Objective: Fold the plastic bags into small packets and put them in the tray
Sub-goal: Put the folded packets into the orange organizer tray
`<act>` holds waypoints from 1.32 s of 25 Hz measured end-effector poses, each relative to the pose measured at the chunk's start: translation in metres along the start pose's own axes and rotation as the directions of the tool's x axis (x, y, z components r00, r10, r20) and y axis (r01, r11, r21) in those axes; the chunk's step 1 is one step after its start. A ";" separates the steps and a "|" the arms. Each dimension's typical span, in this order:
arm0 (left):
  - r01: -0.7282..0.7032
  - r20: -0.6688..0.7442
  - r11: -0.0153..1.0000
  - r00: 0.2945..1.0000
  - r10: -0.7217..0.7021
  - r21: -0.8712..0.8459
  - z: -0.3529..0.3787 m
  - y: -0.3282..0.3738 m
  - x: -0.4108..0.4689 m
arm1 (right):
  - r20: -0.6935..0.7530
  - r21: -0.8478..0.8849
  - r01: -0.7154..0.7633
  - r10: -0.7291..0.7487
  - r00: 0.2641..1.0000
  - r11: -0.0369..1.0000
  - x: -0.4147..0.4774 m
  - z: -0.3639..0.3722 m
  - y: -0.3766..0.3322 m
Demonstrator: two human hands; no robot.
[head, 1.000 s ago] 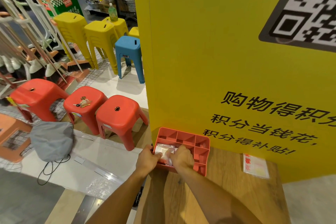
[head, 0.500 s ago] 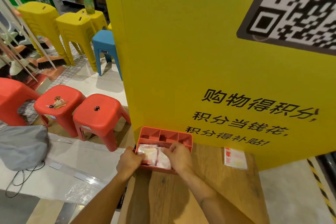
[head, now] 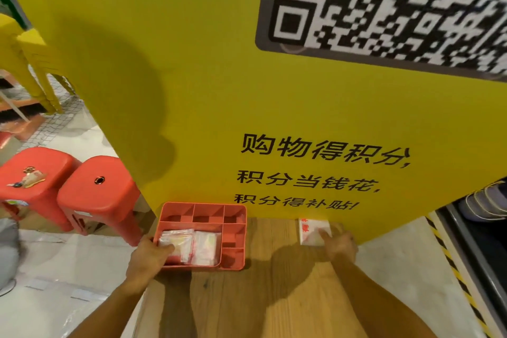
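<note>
Two hands: one at tray, one at bag

Smooth red plastic stools, far left. Left hand rests relaxed fingers on crinkly folded packets in the large near compartment of the orange divided tray. Woodgrain tabletop. Right hand, fingers straight, touches a flat white bag right of it.

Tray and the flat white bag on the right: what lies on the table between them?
Nothing: the head view shows only bare wooden table between the tray and the white bag.
</note>
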State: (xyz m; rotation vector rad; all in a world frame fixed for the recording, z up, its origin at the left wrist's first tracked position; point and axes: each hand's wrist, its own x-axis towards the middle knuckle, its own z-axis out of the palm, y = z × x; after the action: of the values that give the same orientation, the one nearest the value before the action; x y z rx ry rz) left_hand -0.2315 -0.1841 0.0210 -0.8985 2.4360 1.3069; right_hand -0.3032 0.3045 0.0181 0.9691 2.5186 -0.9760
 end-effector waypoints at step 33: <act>0.123 0.098 0.987 0.989 -0.113 -0.103 -0.015 0.006 -0.001 | 0.259 0.048 0.268 -0.271 0.927 0.962 -0.230 0.145 -0.178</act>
State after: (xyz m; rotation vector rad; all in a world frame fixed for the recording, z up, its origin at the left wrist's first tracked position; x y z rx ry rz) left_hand -0.2327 -0.1938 0.0344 -0.9708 2.2250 1.4164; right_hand -0.2513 -0.0046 0.1058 0.4613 2.4577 -1.1152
